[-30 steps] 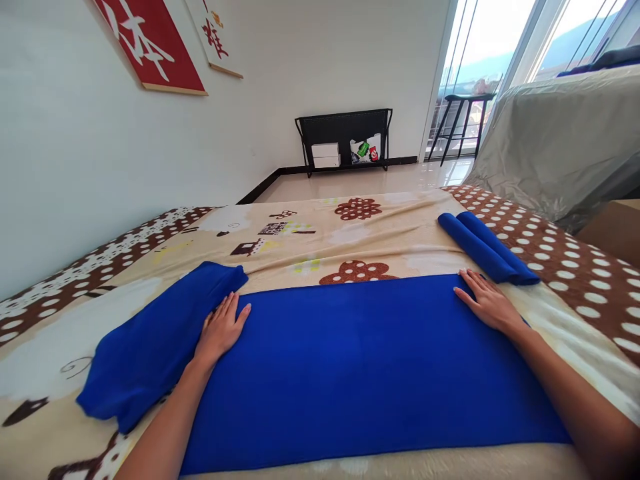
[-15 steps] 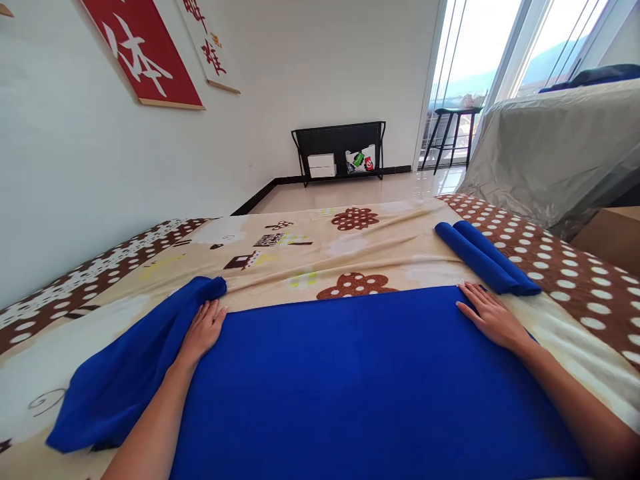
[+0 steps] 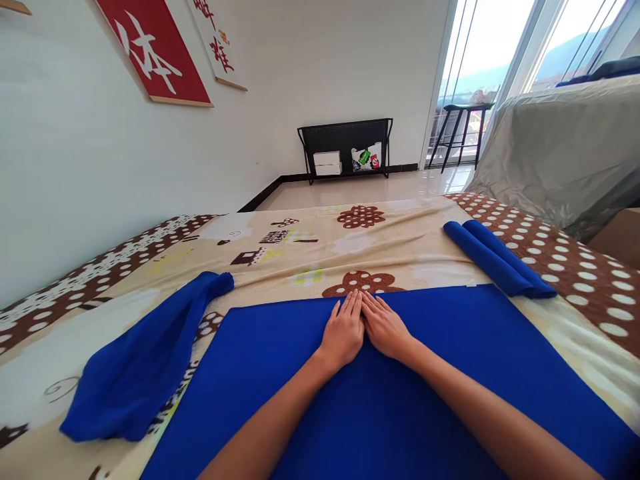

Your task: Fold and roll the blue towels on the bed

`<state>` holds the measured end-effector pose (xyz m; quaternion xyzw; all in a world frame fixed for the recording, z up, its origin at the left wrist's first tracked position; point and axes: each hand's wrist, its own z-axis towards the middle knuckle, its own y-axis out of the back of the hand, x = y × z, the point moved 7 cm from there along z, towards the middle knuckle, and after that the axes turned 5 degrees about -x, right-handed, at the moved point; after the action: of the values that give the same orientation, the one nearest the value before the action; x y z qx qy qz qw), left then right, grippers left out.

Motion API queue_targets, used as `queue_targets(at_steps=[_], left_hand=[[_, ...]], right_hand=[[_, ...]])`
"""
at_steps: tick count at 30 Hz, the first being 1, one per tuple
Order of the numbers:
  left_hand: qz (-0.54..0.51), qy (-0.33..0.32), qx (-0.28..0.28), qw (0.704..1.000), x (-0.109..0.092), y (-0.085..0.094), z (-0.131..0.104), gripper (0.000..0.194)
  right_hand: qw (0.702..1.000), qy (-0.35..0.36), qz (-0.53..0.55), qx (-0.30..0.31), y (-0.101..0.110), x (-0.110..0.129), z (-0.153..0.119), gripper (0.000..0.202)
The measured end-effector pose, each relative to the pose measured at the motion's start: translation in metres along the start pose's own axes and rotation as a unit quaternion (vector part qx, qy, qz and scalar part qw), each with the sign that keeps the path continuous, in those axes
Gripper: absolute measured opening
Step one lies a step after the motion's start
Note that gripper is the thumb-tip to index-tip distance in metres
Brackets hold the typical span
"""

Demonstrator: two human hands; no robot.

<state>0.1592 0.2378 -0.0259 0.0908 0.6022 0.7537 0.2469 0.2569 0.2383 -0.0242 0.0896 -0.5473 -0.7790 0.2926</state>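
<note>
A blue cloth [image 3: 440,340] lies spread flat in front of me, its far edge running across the patterned blanket. My left hand [image 3: 344,330] rests palm down near the middle of that edge, fingers stretched out. Right beside it, my right hand [image 3: 386,325] also lies flat on the cloth, and the two hands touch at the index fingers. Neither hand grips anything. A crumpled blue cloth [image 3: 140,360] lies to the left. At the right, a rolled or folded blue cloth [image 3: 500,260] sits just past the spread one. A small white tag [image 3: 471,283] shows at the far edge.
Beneath everything is a cream and brown blanket [image 3: 280,267] with polka-dot borders. Beyond it stands a black rack [image 3: 345,140] holding white boxes [image 3: 327,163]. A plastic-covered piece of furniture [image 3: 565,140] and a black stool [image 3: 463,120] are at the right; scrolls [image 3: 160,60] hang on the left wall.
Both hands have moved inward from the far left and right corners of the spread cloth to meet at its middle. The left crumpled cloth now lies apart from the spread one.
</note>
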Motion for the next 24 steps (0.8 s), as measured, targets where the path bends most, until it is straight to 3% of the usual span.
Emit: queue_targets(at_steps=[1,3,6,10,13,16,20,22,24], left_hand=[[0.003,0.002,0.004,1.0,0.0,-0.005,0.001,0.057],[0.009,0.012,0.013,1.0,0.022,-0.003,-0.009,0.056],[0.027,0.063,0.02,0.997,0.094,0.019,-0.045,0.057],[0.07,0.191,0.0,0.979,0.202,0.053,-0.1,0.06],[0.095,0.258,-0.016,0.961,0.247,0.062,-0.125,0.066],[0.111,0.287,-0.025,0.951,0.259,0.06,-0.131,0.071],[0.122,0.299,-0.037,0.946,0.254,0.068,-0.127,0.071],[0.127,0.299,-0.048,0.944,0.243,0.08,-0.127,0.069],[0.131,0.291,-0.064,0.945,0.217,0.092,-0.13,0.064]], right_hand=[[1.0,0.002,0.006,0.008,-0.003,-0.001,0.0,0.053],[1.0,-0.002,0.011,0.023,0.0,-0.024,-0.012,0.055],[0.999,-0.028,0.007,0.038,0.022,-0.092,-0.053,0.06],[0.993,-0.115,-0.03,0.018,0.048,-0.192,-0.115,0.064],[0.981,-0.185,-0.065,0.004,0.047,-0.235,-0.143,0.071],[0.972,-0.22,-0.082,-0.003,0.04,-0.246,-0.148,0.075],[0.969,-0.23,-0.084,-0.032,0.048,-0.243,-0.14,0.076],[0.968,-0.228,-0.084,-0.057,0.061,-0.235,-0.141,0.074],[0.969,-0.217,-0.084,-0.085,0.072,-0.213,-0.147,0.072]])
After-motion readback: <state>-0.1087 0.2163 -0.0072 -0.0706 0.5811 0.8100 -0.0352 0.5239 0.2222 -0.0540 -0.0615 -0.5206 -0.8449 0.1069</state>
